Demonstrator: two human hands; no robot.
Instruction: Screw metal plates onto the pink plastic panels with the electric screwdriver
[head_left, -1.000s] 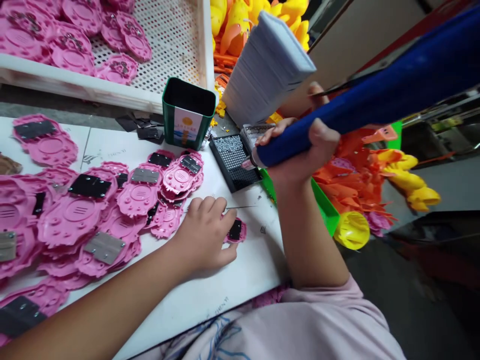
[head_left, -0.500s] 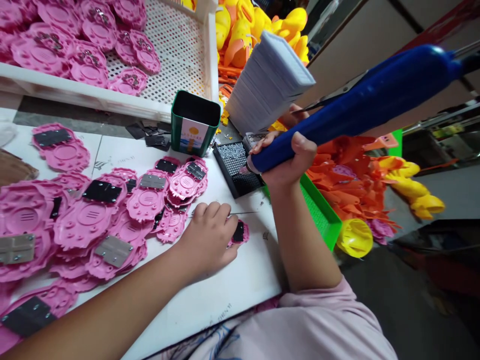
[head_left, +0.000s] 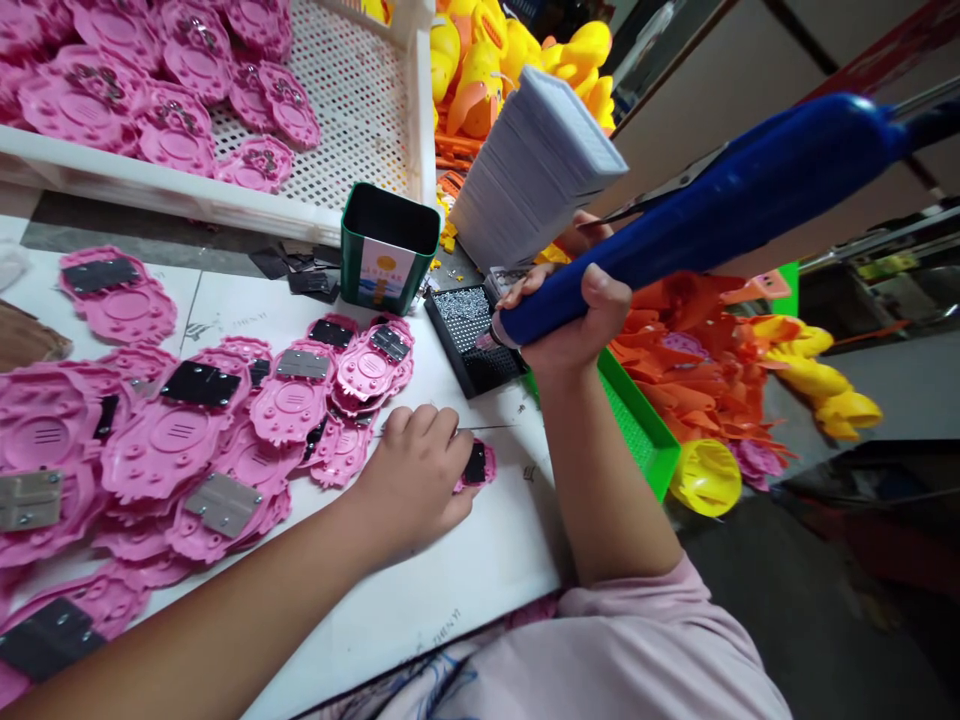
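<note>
My left hand (head_left: pixel 416 465) is closed over a pink plastic casing (head_left: pixel 489 465) lying on the white worktop; only its right end with a black cover plate shows past my fingers. In my right hand (head_left: pixel 581 325) is a blue electric screwdriver (head_left: pixel 675 220), its thick body running up to the right. The screwdriver's tip points down over a black screw tray (head_left: pixel 469 365) of small holes, with loose silver screws (head_left: pixel 461 302) at its far end. Whether the tip touches a screw I cannot tell.
Pink casings (head_left: pixel 172 430) with screwed-on plates are heaped on the left. A green tin (head_left: pixel 386 260) stands behind, before a white crate (head_left: pixel 330 215). White stacked sheets (head_left: pixel 525 160), a green basket (head_left: pixel 664 455) and orange parts (head_left: pixel 667 370) lie right. Another person's fingers (head_left: pixel 529 285) show behind the screwdriver.
Both hands hold nearly the same pose, the screwdriver tip still over the screw tray. The view has shifted very slightly.
</note>
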